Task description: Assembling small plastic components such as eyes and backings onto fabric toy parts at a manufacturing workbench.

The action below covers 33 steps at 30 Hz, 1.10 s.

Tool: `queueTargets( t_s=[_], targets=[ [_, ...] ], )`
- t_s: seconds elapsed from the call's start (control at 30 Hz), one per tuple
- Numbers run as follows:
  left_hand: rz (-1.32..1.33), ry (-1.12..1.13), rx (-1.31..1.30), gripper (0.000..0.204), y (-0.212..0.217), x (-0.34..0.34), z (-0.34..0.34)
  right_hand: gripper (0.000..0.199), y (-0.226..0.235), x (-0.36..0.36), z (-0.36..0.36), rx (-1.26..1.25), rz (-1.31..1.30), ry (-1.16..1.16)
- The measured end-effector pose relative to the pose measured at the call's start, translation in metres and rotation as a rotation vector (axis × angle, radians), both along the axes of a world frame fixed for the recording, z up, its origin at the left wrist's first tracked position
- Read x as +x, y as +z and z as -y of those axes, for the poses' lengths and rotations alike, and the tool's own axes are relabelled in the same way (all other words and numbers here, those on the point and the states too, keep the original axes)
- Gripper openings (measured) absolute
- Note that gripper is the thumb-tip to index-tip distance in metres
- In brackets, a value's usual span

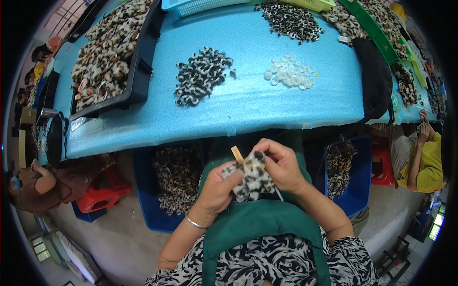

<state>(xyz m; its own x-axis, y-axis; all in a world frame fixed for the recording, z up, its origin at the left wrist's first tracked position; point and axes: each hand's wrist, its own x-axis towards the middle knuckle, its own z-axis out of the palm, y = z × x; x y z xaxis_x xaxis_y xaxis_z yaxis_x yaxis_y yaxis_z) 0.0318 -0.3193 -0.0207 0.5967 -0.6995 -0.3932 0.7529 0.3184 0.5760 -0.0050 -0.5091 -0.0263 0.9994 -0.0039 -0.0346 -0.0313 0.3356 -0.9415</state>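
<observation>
Over my lap, both hands grip a small plush piece [254,179] with white, black and tan spotted fur. My left hand [220,185] pinches its left side, thumb on top. At its upper right, my right hand [282,164] has its fingers closed around a dark spot on the fur. A tan fabric tag [236,154] sticks up from the plush between my hands. Something thin and white pokes out at its lower right. My fingers hide parts of the edges.
A blue-covered table [248,105] lies ahead, bearing black-and-white plush bits [200,76], clear plastic discs [290,71] and small dark parts [293,21]. A black tray [138,81] of spotted plush stands left. Blue bins [145,200] flank my legs. People sit at both sides.
</observation>
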Motion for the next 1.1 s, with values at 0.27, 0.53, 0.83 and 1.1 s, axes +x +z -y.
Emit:
queueTargets(
  t_s=[0.27,0.53,0.83,1.1],
  targets=[
    [0.039,0.243,0.007,0.030,0.003,0.003,0.005,0.015,0.023,0.012,0.019,-0.500,0.153,0.130],
    [0.071,0.283,0.197,0.026,-0.002,0.014,0.010,0.015,0.035,0.133,0.032,-1.038,0.344,-0.219],
    [-0.129,0.357,-0.041,0.030,-0.014,0.025,-0.006,0.013,0.038,0.148,0.037,-1.115,0.325,-0.116],
    [-0.005,0.272,0.151,0.022,-0.001,0.021,0.009,0.025,0.060,0.059,0.020,-0.933,0.366,0.355]
  ],
)
